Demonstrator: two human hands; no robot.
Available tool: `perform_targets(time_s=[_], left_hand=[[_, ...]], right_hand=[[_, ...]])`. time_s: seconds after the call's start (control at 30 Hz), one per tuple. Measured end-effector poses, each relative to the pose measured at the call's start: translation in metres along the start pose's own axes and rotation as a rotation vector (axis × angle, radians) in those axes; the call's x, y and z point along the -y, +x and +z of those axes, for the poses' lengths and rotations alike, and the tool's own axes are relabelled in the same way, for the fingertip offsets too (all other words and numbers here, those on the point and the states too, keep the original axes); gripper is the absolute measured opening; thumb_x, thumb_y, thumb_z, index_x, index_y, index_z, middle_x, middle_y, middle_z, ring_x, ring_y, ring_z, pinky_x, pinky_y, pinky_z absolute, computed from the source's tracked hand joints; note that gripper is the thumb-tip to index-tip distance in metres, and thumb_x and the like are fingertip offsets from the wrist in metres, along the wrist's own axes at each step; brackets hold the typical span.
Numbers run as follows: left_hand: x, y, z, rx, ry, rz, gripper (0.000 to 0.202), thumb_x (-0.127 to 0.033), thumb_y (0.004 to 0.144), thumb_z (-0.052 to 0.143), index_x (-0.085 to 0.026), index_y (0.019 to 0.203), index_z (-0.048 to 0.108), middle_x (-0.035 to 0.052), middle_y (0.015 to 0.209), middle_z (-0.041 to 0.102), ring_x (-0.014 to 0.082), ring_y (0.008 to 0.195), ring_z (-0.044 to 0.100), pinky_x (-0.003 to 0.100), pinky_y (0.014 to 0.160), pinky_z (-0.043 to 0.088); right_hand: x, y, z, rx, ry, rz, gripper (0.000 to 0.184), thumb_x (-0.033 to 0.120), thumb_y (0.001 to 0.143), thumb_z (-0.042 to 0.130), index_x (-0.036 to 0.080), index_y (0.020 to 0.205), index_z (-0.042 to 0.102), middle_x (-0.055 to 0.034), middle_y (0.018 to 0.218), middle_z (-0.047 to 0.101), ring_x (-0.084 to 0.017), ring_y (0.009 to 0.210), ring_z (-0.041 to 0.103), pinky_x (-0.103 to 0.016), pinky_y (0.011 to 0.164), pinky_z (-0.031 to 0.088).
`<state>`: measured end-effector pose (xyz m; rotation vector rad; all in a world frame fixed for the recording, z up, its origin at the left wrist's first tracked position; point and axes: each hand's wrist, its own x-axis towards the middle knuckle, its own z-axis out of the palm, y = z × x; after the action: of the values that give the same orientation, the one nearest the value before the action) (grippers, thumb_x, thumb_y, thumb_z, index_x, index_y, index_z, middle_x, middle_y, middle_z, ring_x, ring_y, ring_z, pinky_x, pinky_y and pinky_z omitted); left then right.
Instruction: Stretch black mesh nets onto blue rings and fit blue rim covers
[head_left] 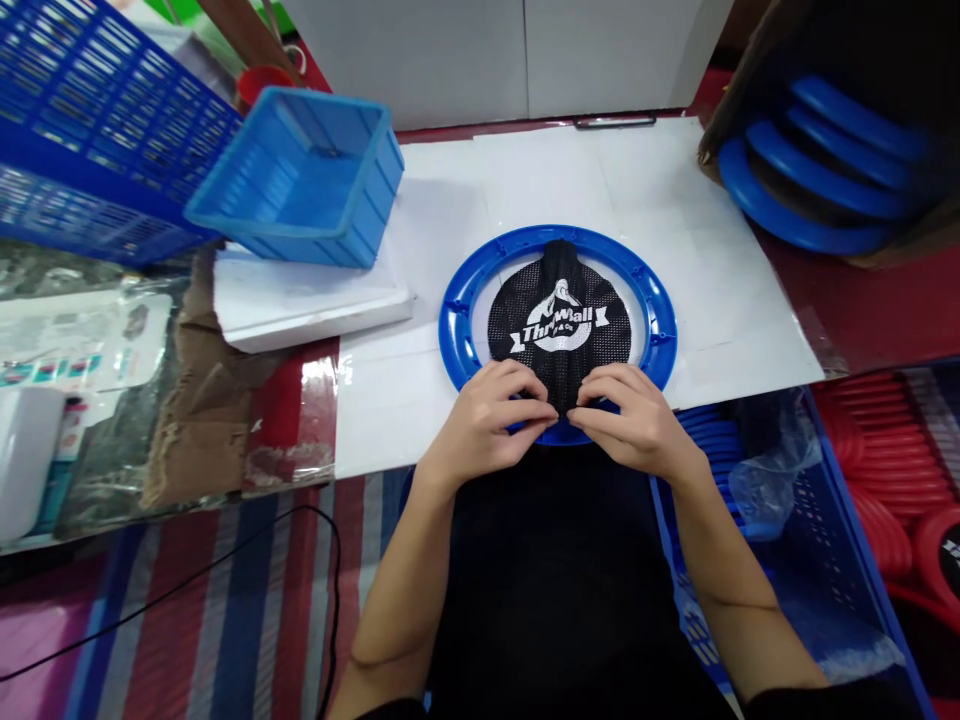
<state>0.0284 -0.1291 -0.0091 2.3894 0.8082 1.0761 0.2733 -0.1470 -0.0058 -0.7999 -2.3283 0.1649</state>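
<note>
A blue plastic ring (461, 305) lies flat on the white sheet (720, 300) in front of me. Inside it sits a black mesh net (559, 320) with white lettering, stretched toward the far side of the ring. My left hand (487, 415) and my right hand (637, 420) meet at the near rim. Both have their fingers curled, pinching the near edge of the mesh against the ring. The mesh edge under my fingers is hidden.
A light blue basket (300, 175) rests on a white board at the left, beside a dark blue crate (82, 130). A cardboard box with several blue rings (817, 170) stands at the right. A blue bin with rings (720, 440) and red rings (892, 470) lie lower right.
</note>
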Motion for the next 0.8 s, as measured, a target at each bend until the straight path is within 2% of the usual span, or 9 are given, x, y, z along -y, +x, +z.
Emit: perform_targets(time_s=[0.07, 0.13, 0.23, 0.33, 0.5, 0.57, 0.63, 0.7, 0.8], left_hand=[[0.000, 0.000, 0.000, -0.001, 0.001, 0.001, 0.008, -0.015, 0.096, 0.072, -0.020, 0.092, 0.077, 0.0044, 0.090, 0.072, 0.0203, 0.091, 0.064, 0.038, 0.081, 0.052], [0.000, 0.000, 0.001, 0.006, 0.002, -0.004, 0.010, -0.013, 0.096, 0.072, -0.020, 0.090, 0.077, 0.0047, 0.092, 0.073, 0.0207, 0.091, 0.064, 0.038, 0.081, 0.052], [-0.001, 0.000, 0.000, 0.031, 0.001, -0.019, 0.014, -0.011, 0.095, 0.070, -0.021, 0.088, 0.077, 0.0053, 0.096, 0.074, 0.0218, 0.095, 0.065, 0.040, 0.083, 0.052], [-0.001, 0.001, -0.004, 0.068, -0.007, -0.030, 0.014, -0.013, 0.095, 0.068, -0.022, 0.088, 0.076, 0.0055, 0.100, 0.075, 0.0235, 0.101, 0.066, 0.043, 0.089, 0.052], [0.002, 0.007, -0.009, 0.085, -0.078, -0.035, 0.011, -0.020, 0.098, 0.067, -0.022, 0.089, 0.072, 0.0062, 0.105, 0.073, 0.0252, 0.112, 0.068, 0.047, 0.104, 0.053], [0.005, 0.009, -0.006, -0.007, 0.069, -0.124, 0.008, -0.022, 0.099, 0.066, -0.022, 0.092, 0.070, 0.0090, 0.115, 0.073, 0.0301, 0.125, 0.064, 0.057, 0.116, 0.047], [0.011, 0.011, -0.002, -0.077, 0.299, -0.305, 0.008, -0.024, 0.097, 0.068, -0.021, 0.105, 0.070, 0.0156, 0.136, 0.067, 0.0408, 0.143, 0.051, 0.073, 0.123, 0.032], [0.020, 0.012, 0.000, -0.023, 0.424, -0.460, 0.031, -0.026, 0.094, 0.072, -0.019, 0.123, 0.067, 0.0232, 0.157, 0.051, 0.0514, 0.155, 0.034, 0.083, 0.121, 0.024], [0.040, 0.012, -0.009, 0.196, 0.363, -0.444, 0.051, -0.027, 0.093, 0.072, -0.017, 0.141, 0.059, 0.0249, 0.168, 0.038, 0.0518, 0.159, 0.026, 0.079, 0.121, 0.031]], right_hand=[[0.002, 0.000, 0.000, -0.001, -0.041, 0.000, 0.013, 0.009, 0.098, 0.067, 0.020, 0.098, 0.073, -0.0086, 0.100, 0.073, -0.026, 0.105, 0.066, -0.045, 0.089, 0.059], [0.006, 0.002, -0.002, 0.020, -0.138, -0.024, 0.017, 0.008, 0.100, 0.063, 0.022, 0.097, 0.073, -0.0073, 0.102, 0.072, -0.026, 0.110, 0.067, -0.053, 0.103, 0.056], [0.018, 0.007, -0.009, 0.102, -0.354, -0.087, 0.021, 0.007, 0.101, 0.059, 0.023, 0.098, 0.073, -0.0084, 0.114, 0.073, -0.028, 0.125, 0.064, -0.067, 0.120, 0.041], [0.028, 0.013, -0.014, 0.180, -0.508, -0.163, 0.018, 0.010, 0.103, 0.059, 0.020, 0.098, 0.072, -0.0105, 0.122, 0.072, -0.030, 0.132, 0.060, -0.066, 0.123, 0.040], [0.032, 0.017, -0.015, 0.211, -0.537, -0.265, 0.017, 0.010, 0.103, 0.057, 0.016, 0.099, 0.073, -0.0118, 0.115, 0.073, -0.029, 0.127, 0.064, -0.061, 0.120, 0.046], [0.037, 0.018, -0.014, 0.228, -0.527, -0.289, 0.021, 0.010, 0.103, 0.055, 0.017, 0.097, 0.074, -0.0105, 0.113, 0.074, -0.029, 0.126, 0.065, -0.059, 0.118, 0.050], [0.044, 0.022, -0.012, 0.240, -0.497, -0.324, 0.023, 0.010, 0.103, 0.055, 0.019, 0.094, 0.075, -0.0095, 0.110, 0.075, -0.029, 0.124, 0.065, -0.058, 0.117, 0.052], [0.051, 0.028, -0.013, 0.269, -0.451, -0.345, 0.021, 0.010, 0.101, 0.058, 0.020, 0.091, 0.075, -0.0112, 0.110, 0.075, -0.031, 0.124, 0.065, -0.059, 0.116, 0.053], [0.045, 0.045, -0.019, 0.364, -0.257, -0.350, 0.013, 0.014, 0.098, 0.065, 0.019, 0.092, 0.075, -0.0132, 0.114, 0.074, -0.033, 0.124, 0.065, -0.061, 0.116, 0.052]])
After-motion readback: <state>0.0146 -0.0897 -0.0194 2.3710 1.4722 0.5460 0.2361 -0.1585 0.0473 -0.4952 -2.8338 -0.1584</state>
